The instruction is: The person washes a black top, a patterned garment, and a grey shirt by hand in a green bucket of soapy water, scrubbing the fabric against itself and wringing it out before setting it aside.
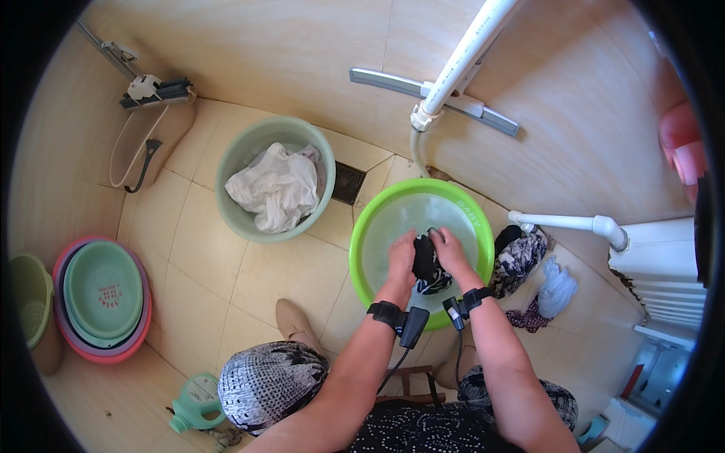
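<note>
A black and white patterned cloth [431, 270] is in a bright green plastic basin [360, 266] with cloudy water. My left hand [402, 259] grips the cloth's left side, and my right hand [449, 249] grips its right upper side. Both hands are over the basin, close together, with the dark fabric between them. Its lower part hangs or lies at the water; which of the two, I cannot tell. Each wrist bears a black strap with a small device and a cable.
A pale green basin [226, 212] holds white cloth [277, 187]. Patterned garments [518, 257] and a light blue cloth [556, 289] lie on the floor at right. Stacked basins [105, 289], a green detergent bottle [195, 403] and a mop bucket [164, 133] stand left. A floor drain [348, 183] lies between the basins.
</note>
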Available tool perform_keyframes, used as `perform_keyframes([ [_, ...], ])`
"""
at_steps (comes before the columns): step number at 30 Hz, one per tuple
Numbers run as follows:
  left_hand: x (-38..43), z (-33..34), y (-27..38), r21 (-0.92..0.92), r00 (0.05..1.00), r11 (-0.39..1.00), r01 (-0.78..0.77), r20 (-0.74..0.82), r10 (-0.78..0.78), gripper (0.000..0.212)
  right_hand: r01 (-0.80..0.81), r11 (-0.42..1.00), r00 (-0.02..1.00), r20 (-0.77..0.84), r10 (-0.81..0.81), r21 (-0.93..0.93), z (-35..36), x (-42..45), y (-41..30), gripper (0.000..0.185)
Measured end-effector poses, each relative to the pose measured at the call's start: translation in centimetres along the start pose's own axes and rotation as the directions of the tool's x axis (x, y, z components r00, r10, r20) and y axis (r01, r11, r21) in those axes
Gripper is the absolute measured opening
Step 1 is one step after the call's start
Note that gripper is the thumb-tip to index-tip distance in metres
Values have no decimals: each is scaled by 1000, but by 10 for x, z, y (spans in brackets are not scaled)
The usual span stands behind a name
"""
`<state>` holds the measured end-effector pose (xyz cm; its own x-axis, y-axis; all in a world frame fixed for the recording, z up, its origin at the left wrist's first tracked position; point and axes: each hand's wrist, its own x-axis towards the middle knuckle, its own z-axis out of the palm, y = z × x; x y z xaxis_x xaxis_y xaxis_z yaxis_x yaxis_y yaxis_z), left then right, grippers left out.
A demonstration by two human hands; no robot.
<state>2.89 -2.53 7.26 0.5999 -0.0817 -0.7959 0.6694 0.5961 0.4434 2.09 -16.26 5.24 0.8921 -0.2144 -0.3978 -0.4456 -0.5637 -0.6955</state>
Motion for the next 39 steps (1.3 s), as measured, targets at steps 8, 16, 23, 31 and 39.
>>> perform_keyframes([
  [8,31,-44,-6,103,995,994,-38,-92,48,39,94,884,995,29,-90,-459,10,-22,0,69],
  [16,42,-44,-15,-38,995,995,-90,-52,88,42,-97,983,971,231,59,157,8,-5,2,83],
  [23,-1,-15,14,-357,966,918,174,243,-89,45,253,923,764,524,-375,290,-39,-39,-73,56],
  [31,-29,2,28,-258,990,966,32,143,6,39,264,964,935,238,-263,27,-20,-63,-109,25],
  [39,-3,17,3,220,999,975,-19,43,10,48,-12,991,990,140,31,-131,-17,21,38,33],
])
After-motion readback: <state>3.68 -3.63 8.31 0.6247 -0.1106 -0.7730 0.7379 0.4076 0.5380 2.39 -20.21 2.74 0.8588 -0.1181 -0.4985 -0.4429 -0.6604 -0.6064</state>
